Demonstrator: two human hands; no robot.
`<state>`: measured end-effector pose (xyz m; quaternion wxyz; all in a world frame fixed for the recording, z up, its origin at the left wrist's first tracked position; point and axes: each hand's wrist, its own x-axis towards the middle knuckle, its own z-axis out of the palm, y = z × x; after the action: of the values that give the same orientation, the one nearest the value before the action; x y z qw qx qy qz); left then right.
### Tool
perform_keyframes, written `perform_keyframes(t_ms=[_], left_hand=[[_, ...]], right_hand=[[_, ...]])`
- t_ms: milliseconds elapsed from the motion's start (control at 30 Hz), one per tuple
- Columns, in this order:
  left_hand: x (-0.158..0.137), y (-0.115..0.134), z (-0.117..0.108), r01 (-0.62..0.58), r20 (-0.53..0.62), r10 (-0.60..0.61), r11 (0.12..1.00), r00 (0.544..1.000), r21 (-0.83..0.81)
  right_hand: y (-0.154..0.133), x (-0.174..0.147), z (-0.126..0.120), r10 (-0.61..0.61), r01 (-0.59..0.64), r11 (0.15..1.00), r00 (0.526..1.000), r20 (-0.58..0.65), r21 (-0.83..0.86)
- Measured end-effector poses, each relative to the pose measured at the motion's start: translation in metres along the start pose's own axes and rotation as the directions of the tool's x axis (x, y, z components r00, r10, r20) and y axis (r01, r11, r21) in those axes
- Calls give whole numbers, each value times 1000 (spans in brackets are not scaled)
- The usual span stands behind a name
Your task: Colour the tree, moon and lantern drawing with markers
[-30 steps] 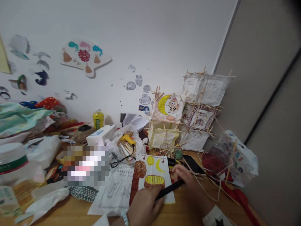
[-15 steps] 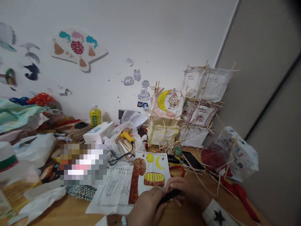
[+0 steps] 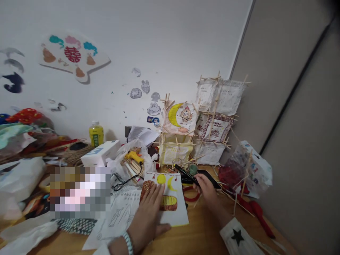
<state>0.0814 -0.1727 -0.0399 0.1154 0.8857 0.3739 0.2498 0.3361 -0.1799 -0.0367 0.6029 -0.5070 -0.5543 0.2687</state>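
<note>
My left hand (image 3: 148, 209) lies with spread fingers on a colored drawing (image 3: 174, 217) of a yellow moon, a crescent and a brown-edged yellow shape. It covers part of the drawing's left side. My right hand (image 3: 205, 186) grips a black marker pen (image 3: 187, 173) with a yellow-green end, pointing away to the upper left over the table's clutter. Behind that hand lies a dark phone (image 3: 209, 177). Under my left forearm and beside the drawing is a pencil-sketched sheet (image 3: 117, 216).
Stick-framed paper lanterns (image 3: 180, 118) stand against the wall. A yellow glue gun (image 3: 134, 156) rests on a plastic bag of sticks. A white box (image 3: 101, 152) and a yellow bottle (image 3: 96, 134) stand to the left. Red-handled scissors (image 3: 191, 194) and a plastic bag (image 3: 256, 170) are at right.
My hands have parted. The left one has moved onto the drawing and flattened out; the right one has carried the black marker pen farther back. The view has turned slightly right.
</note>
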Motion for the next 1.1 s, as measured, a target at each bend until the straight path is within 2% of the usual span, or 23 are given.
perform_keyframes(t_ms=[67, 133, 233, 300, 400, 567, 667, 833, 933, 1100], left_hand=[[0, -4, 2, -31, 94, 18, 990, 995, 140], [-1, -6, 4, -43, 105, 19, 970, 994, 237], [-2, -8, 9, -26, 26, 18, 938, 999, 344], [-1, -10, 12, -12, -32, 27, 914, 999, 406], [2, -16, 13, -1, -104, 58, 875, 993, 484], [4, -22, 7, 33, -176, 58, 882, 983, 470], [6, -23, 3, 105, -205, -9, 880, 979, 462], [11, -29, -5, 185, -299, -40, 860, 953, 475], [12, -33, -7, 198, -328, -41, 865, 944, 462], [14, -38, -8, 184, -296, -42, 862, 954, 472]], right_hand=[[5, 4, -2, -86, 73, 991, 989, -119, -112], [7, 5, -1, -211, 166, 948, 966, -146, -271], [7, 2, 3, -394, 327, 795, 919, -25, -511], [6, -1, 4, -444, 385, 686, 894, 65, -617], [7, -2, 4, -423, 373, 616, 899, 108, -693], [3, -2, 4, -388, 370, 626, 911, 137, -687], [-8, -8, 8, -362, 436, 607, 896, 257, -665], [-18, -18, 14, -265, 555, 553, 824, 501, -621], [-16, -19, 16, -229, 553, 553, 820, 524, -624], [-12, -20, 20, -205, 539, 558, 826, 525, -631]])
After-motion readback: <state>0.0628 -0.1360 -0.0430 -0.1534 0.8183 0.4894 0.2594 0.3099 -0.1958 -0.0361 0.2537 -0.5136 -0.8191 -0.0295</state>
